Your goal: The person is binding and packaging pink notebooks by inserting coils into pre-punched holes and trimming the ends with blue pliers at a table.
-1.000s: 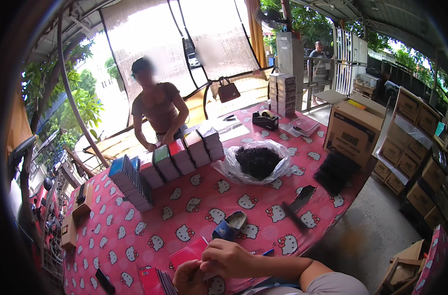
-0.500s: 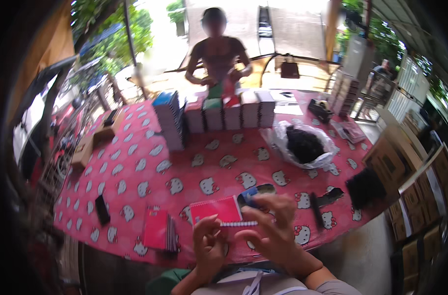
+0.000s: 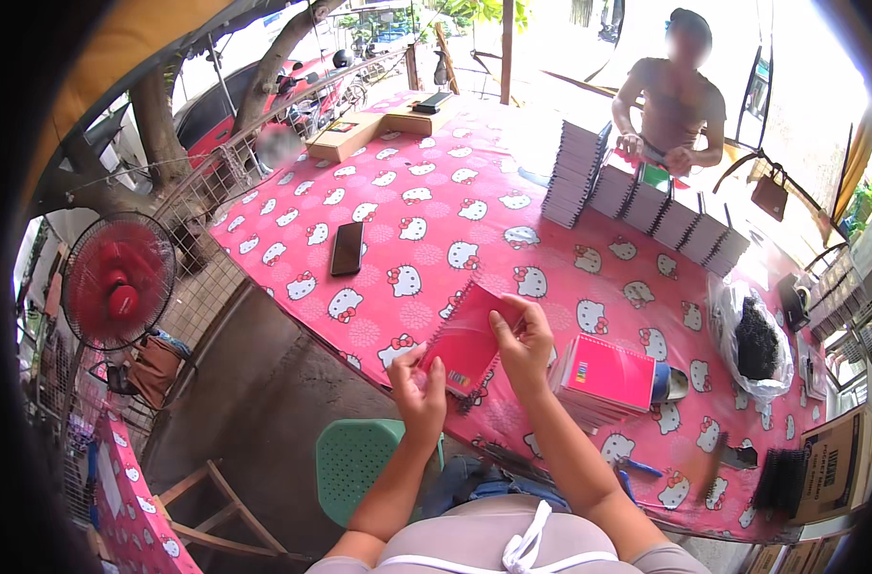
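Observation:
A thin pink spiral notebook (image 3: 466, 330) is between my hands near the table's front edge, its coil along the left side. My left hand (image 3: 422, 390) grips its lower left corner, thumb on the cover. My right hand (image 3: 524, 346) pinches its right edge, thumb on top. Part of a dark coil shows below the notebook; what lies beneath it is mostly hidden. Just right of my right forearm stands a stack of pink spiral notebooks (image 3: 611, 373). A blue and whitish object (image 3: 670, 383), its kind unclear, sits against the stack's right side.
Across the table (image 3: 378, 306), a person (image 3: 680, 105) handles tall notebook stacks (image 3: 574, 177). A phone (image 3: 347, 249) lies left of my hands. To the right are a plastic bag of black coils (image 3: 756, 340) and blue-handled pliers (image 3: 637, 469). A green stool (image 3: 364, 464) stands below.
My view has swung left, bringing the fan and stool into sight. My hands, empty and raised before the pink notebooks, have moved left and now hold a pink notebook.

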`<action>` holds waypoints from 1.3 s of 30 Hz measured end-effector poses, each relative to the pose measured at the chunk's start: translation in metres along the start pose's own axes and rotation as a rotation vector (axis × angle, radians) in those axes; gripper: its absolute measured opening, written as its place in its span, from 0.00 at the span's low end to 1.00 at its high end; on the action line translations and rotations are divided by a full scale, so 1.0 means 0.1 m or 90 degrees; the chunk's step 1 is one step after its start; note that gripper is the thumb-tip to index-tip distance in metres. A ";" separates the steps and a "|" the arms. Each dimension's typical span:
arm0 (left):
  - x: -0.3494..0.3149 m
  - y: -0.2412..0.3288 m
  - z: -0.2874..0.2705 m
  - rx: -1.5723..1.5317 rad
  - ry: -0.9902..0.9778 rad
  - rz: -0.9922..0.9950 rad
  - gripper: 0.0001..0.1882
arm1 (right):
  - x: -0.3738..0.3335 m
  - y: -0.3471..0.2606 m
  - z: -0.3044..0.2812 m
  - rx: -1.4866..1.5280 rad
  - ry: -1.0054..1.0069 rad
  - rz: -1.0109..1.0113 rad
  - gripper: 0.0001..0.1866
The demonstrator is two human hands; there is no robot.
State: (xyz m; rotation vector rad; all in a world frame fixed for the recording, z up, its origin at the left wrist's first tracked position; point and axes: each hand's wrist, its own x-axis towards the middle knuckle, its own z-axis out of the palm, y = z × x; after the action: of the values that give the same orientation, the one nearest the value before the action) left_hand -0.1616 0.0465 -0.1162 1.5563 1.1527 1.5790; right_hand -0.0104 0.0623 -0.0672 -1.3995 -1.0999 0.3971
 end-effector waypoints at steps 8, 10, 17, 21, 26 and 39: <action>0.16 -0.42 0.18 0.014 0.044 0.087 0.15 | 0.10 0.92 0.22 0.246 0.189 0.011 0.08; 0.21 -0.56 0.23 -0.046 0.016 0.019 0.15 | 0.08 0.96 0.27 0.379 0.151 0.094 0.09; 0.24 -0.66 0.35 -0.053 0.139 0.049 0.20 | 0.15 1.00 0.45 0.380 0.109 0.064 0.13; 0.25 -0.67 0.34 -0.012 0.099 0.078 0.22 | 0.17 0.99 0.40 0.329 0.129 0.057 0.12; 0.26 -0.62 0.10 -0.065 0.129 -0.002 0.19 | -0.17 0.09 0.04 0.199 0.077 -0.165 0.13; 0.14 0.87 0.67 -0.311 -0.210 -0.182 0.17 | -0.34 0.10 -2.04 -0.136 0.113 0.395 0.20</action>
State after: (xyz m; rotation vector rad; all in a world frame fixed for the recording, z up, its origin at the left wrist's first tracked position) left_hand -0.0852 0.0327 -0.0375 1.2062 0.7023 1.2369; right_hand 0.1386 -0.0809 -0.0497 -1.9233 -0.5547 0.5950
